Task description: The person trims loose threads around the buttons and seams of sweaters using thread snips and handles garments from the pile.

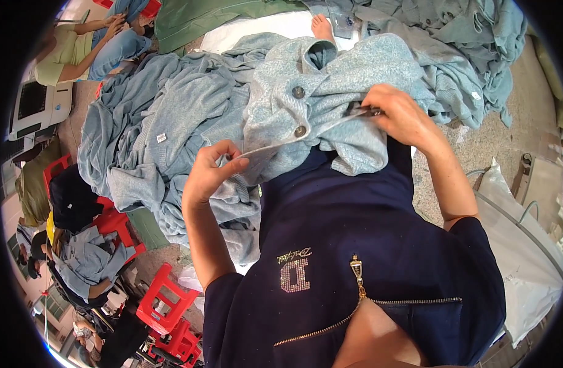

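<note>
As the left hand [211, 173] pinches the edge of the grey cardigan [355, 70] draped over the lap [337, 196] and the right hand [403, 116] grips a dark tool [373, 111], even tension should keep that edge flat.

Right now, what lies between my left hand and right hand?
Head view: the grey buttoned garment, its edge stretched from the left hand toward the right hand, a dark button beside it.
</note>
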Demonstrator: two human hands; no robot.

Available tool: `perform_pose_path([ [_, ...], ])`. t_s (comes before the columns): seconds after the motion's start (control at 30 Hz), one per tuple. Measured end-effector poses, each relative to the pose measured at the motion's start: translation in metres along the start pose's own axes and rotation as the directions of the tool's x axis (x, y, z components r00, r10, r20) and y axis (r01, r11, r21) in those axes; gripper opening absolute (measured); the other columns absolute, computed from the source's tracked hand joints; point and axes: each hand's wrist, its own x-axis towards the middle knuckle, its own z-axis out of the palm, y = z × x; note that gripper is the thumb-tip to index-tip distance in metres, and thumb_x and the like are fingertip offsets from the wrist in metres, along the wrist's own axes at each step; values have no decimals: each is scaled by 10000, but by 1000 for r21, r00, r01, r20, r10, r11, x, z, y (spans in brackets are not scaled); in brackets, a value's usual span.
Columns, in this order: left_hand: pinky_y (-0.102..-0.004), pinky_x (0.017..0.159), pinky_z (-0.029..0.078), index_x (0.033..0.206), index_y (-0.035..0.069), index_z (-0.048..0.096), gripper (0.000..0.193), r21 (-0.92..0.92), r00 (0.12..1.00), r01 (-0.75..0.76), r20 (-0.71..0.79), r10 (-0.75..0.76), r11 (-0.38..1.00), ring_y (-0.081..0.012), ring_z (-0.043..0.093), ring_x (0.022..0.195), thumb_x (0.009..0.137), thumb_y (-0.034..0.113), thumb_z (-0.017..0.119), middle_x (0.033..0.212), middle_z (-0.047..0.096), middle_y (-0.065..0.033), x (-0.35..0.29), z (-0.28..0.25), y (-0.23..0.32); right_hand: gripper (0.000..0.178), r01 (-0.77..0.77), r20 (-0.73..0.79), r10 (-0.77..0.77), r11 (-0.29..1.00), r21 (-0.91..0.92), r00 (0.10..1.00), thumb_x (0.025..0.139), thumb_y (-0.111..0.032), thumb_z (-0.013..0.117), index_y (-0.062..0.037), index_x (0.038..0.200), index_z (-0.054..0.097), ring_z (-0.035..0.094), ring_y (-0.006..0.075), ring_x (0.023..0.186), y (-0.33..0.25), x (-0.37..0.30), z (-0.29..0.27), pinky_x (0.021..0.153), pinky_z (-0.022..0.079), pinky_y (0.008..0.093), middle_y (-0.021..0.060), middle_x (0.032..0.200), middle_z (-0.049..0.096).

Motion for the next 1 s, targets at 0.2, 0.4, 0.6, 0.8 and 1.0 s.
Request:
perform_pose_path([
  [0.2,-214,696,388,864,29,585,136,-451,982,-186,-65,176,873,-59,502,780,880,124,681,844,586,29,-2,14,36,321,498,-475,-483,861,-104,736,586,132,614,1,880,626,611,265,763,-47,9,-17,595,503,332,111,908,610],
  [0.4,-184,691,407,921,24,586,77,-514,934,-338,-81,348,788,-34,507,772,925,69,648,881,581,32,11,50,90,346,694,-543,-590,720,-20,597,572,88,717,23,903,644,609,251,688,-91,31,10,548,492,310,118,872,605],
  [0.6,-223,654,461,927,8,592,138,-317,920,-389,-176,349,865,-64,555,770,846,-7,702,890,615,4,10,63,91,305,610,-521,-537,791,-38,664,581,104,690,10,863,621,592,228,665,-86,32,27,519,469,307,112,889,602],
  [0.8,-269,738,516,940,-4,604,300,140,808,-545,-177,562,827,-144,616,845,700,-91,762,950,629,-78,10,64,88,327,478,-497,-308,839,261,811,642,122,666,-31,920,587,612,237,700,-91,33,31,595,503,321,96,916,574],
  [1.0,-312,663,510,953,13,590,304,409,645,-603,-254,720,684,-238,617,778,707,-63,752,893,612,-97,19,77,83,282,296,-393,-136,876,381,910,724,99,654,-26,962,569,613,236,684,-85,36,39,584,483,321,92,871,579],
])
